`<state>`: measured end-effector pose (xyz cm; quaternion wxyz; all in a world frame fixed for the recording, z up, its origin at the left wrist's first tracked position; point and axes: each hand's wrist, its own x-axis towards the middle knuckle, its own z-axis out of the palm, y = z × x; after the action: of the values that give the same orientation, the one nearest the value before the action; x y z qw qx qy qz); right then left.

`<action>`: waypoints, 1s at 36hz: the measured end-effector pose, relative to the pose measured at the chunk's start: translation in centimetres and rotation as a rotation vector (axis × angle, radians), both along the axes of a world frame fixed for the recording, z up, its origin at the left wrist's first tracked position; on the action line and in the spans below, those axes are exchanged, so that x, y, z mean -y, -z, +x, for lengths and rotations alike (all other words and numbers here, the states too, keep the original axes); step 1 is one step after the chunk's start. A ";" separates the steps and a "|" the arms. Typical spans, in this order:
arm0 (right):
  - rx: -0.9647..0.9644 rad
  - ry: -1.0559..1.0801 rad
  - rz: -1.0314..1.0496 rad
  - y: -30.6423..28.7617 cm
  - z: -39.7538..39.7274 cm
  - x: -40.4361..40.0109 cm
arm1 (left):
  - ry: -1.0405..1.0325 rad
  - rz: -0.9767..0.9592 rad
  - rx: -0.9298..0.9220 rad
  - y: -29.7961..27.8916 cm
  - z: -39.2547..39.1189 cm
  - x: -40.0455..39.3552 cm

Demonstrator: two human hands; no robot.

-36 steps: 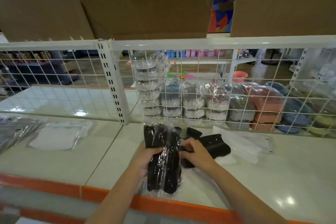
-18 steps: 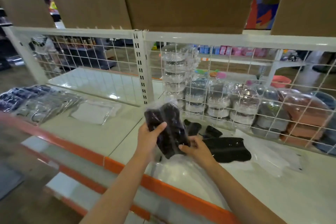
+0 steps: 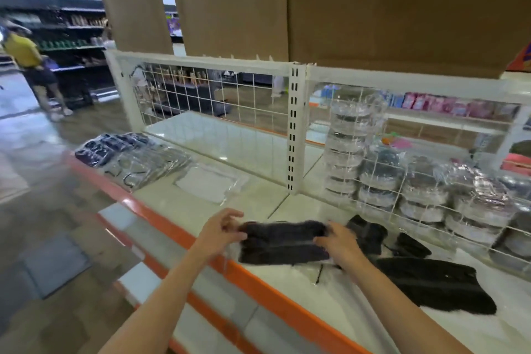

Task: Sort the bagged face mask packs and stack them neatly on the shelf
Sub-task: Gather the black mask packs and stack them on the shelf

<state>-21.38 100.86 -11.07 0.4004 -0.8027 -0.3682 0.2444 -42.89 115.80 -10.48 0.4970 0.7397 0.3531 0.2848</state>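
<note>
Sorting looks underway: left hand [image 3: 219,231] and right hand [image 3: 340,244] pinch opposite ends of a black mask pack [image 3: 283,243] held level between them, likely bound for the stacked packs [image 3: 129,158] far beyond the left hand.

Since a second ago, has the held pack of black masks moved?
Yes. The pack of black masks stood upright near the perforated shelf post; it now lies sideways, lower, over the orange shelf edge.

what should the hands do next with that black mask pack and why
Probably carry the black mask pack, held at its ends by the left hand and right hand, left toward the row of bagged packs on the shelf; similar dark packs already lie there.
</note>
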 end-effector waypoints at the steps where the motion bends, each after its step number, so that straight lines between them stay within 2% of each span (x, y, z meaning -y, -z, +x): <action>1: 0.013 0.000 -0.015 0.0 -0.3 -0.9 | 0.034 0.097 -0.091 0.3 -0.1 -1.0; 3: -0.002 0.025 0.010 -0.5 -0.9 -2.5 | 0.016 0.221 -0.146 0.5 0.1 -3.3; 5: -0.063 0.076 0.094 -1.4 -1.5 -4.1 | -0.017 0.255 -0.059 -0.4 0.6 -5.2; 8: -0.117 0.144 0.295 -2.7 -2.4 -5.9 | -0.051 0.211 0.149 -2.5 1.1 -7.5; 10: -0.190 0.193 0.355 -2.5 -3.1 -6.9 | -0.017 0.146 0.211 -2.4 0.9 -9.2; 13: -0.294 0.262 0.270 -0.4 -4.4 -8.0 | 0.113 0.034 0.096 0.2 0.4 -10.6; 16: -0.309 0.368 0.257 1.1 -5.5 -8.9 | 0.137 -0.055 0.062 2.4 0.6 -10.7; 21: -0.357 0.435 0.336 0.0 -6.3 -9.8 | 0.183 0.012 0.037 2.4 1.9 -10.6; 25: -0.365 0.419 0.367 -1.0 -6.5 -10.0 | 0.207 0.031 -0.019 2.8 1.9 -11.8; 29: -0.269 0.338 0.126 -0.4 -5.6 -11.2 | 0.187 0.054 -0.091 2.6 1.0 -13.3; 33: -0.275 0.167 0.006 -1.2 -5.4 -14.4 | 0.032 0.094 -0.145 1.2 -0.6 -16.5; 36: -0.315 0.018 -0.004 -1.8 -6.4 -17.3 | -0.075 0.141 -0.185 0.3 -2.8 -19.0</action>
<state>-27.77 118.21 -9.27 0.4538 -0.7585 -0.2933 0.3643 -45.68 134.82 -10.81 0.3979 0.7822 0.4041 0.2580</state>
